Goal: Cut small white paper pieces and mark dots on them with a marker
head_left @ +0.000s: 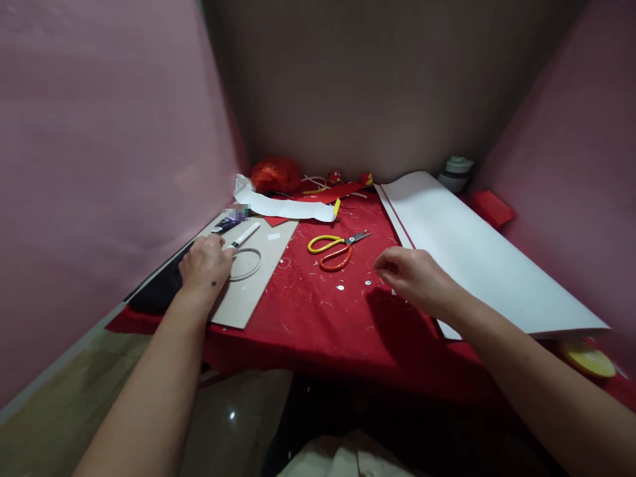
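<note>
My left hand (206,265) is closed over the beige board (241,308) at the left, its bent fingertips mostly hidden. It grips the side of a thin pale ring (259,262), which its thumb side partly covers. Just beyond the thumb lies a white marker (247,234). My right hand (410,271) hovers above the red cloth (318,324), fingers curled together; whatever they may pinch is too small or hidden to see. Between the hands rest scissors (342,248) with one yellow and one red handle, blades slightly apart and pointing away to the right.
A large white sheet (462,245) covers the right side. At the back are a white paper strip (288,207), a red plastic bag (275,173) and a lidded jar (456,173). A purple tube (231,220) lies beyond my left hand. Thread bits litter the cloth. Pink walls flank both sides.
</note>
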`<state>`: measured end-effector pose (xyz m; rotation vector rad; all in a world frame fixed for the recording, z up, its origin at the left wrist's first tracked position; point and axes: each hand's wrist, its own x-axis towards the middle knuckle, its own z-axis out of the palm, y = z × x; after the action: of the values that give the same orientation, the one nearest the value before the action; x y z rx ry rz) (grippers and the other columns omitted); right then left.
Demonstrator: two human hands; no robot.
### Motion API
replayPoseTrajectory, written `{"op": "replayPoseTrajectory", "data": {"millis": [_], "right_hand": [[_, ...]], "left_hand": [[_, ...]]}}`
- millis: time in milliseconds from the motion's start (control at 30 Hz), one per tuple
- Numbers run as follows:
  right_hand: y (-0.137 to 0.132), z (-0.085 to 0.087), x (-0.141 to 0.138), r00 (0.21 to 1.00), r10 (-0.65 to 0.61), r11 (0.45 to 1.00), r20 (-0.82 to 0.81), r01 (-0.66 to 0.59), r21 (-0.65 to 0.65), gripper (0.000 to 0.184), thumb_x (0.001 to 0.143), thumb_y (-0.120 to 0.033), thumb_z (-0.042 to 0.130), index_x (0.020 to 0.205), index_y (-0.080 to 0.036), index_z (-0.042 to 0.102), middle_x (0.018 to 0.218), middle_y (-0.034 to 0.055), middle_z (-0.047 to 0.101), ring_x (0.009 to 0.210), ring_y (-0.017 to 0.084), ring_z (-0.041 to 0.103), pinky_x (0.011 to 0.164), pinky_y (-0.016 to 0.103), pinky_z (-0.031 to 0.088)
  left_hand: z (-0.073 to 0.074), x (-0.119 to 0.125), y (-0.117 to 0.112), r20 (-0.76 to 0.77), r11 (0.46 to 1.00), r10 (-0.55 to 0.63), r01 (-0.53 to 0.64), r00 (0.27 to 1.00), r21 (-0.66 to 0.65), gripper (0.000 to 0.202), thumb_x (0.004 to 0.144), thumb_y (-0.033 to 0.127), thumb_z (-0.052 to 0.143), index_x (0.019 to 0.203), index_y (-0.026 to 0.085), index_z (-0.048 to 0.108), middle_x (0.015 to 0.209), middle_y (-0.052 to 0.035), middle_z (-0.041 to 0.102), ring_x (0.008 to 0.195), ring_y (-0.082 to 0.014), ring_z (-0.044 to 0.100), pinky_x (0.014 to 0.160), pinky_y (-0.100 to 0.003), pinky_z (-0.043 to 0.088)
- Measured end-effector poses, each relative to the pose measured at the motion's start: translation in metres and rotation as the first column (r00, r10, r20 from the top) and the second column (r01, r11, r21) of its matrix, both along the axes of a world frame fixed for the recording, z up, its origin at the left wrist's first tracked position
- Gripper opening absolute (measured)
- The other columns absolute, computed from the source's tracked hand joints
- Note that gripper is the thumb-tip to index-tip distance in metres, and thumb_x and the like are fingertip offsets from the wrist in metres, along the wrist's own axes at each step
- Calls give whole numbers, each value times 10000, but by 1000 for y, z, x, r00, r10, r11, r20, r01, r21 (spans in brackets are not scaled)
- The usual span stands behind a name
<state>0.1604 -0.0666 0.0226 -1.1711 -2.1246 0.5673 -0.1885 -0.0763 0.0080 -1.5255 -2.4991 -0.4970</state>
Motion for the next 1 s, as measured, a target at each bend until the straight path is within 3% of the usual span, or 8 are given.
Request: {"op": "replayPoseTrajectory", "data": {"millis": [133, 200, 267, 400, 533, 700, 1000], "right_hand": [[6, -2, -5, 926, 23, 1000, 376, -14, -26, 166, 745, -89, 524, 641, -178, 618, 648, 22, 579, 541, 111, 447, 510, 256, 272], [8, -1, -6, 873, 34, 999, 487, -34, -8, 167, 767, -96, 499, 660, -174, 602, 692, 35, 568, 566, 115, 447, 513, 259, 266], [11, 0, -8, 855, 66, 997, 515, -81, 6, 134, 776, -109, 503, 721, -174, 606, 772, 52, 567, 625, 123, 472, 540, 256, 286], [17, -6, -11, 833, 112, 987, 542, -155, 34, 124, 781, -116, 492, 770, -176, 599, 823, 64, 541, 695, 139, 475, 585, 254, 304], [21, -15, -15, 800, 114, 977, 589, -197, 79, 163, 792, -115, 445, 703, -169, 570, 765, 55, 507, 670, 140, 441, 578, 262, 277], [21, -17, -12, 818, 104, 979, 566, -183, 85, 144, 806, -141, 455, 731, -171, 575, 776, 49, 495, 690, 139, 446, 592, 260, 274], [20, -17, -9, 799, 134, 974, 586, -216, 72, 152, 803, -112, 431, 724, -170, 546, 784, 49, 501, 669, 129, 442, 608, 253, 293]], "left_hand": [[6, 28, -1, 5, 990, -104, 103, 995, 100, 287, 800, 364, 489, 980, 180, 617, 1049, -111, 634, 937, -265, 597, 796, -369, 439], [10, 52, -3, 242, 919, -391, 365, 888, 146, 208, 765, 336, 535, 845, 181, 646, 900, -54, 672, 827, -199, 614, 779, -308, 448], [14, 79, -5, 443, 817, -556, 560, 704, 135, 174, 729, 315, 569, 786, 173, 652, 819, -29, 678, 758, -166, 611, 727, -271, 457], [15, 121, -8, 574, 695, -586, 719, 572, -6, 139, 723, 270, 582, 784, 167, 653, 757, -10, 666, 667, -136, 607, 620, -234, 458], [12, 139, -2, 389, 582, -714, 802, 583, -133, 126, 758, 246, 567, 784, 176, 669, 745, -21, 661, 684, -142, 597, 619, -243, 431], [7, 144, 9, 238, 563, -769, 805, 593, -187, 132, 753, 214, 572, 806, 178, 688, 819, -58, 647, 785, -188, 574, 682, -290, 406], [10, 159, 7, 90, 510, -818, 790, 567, -341, 160, 749, 124, 510, 755, 152, 667, 787, -88, 639, 775, -204, 579, 679, -303, 408]]}}
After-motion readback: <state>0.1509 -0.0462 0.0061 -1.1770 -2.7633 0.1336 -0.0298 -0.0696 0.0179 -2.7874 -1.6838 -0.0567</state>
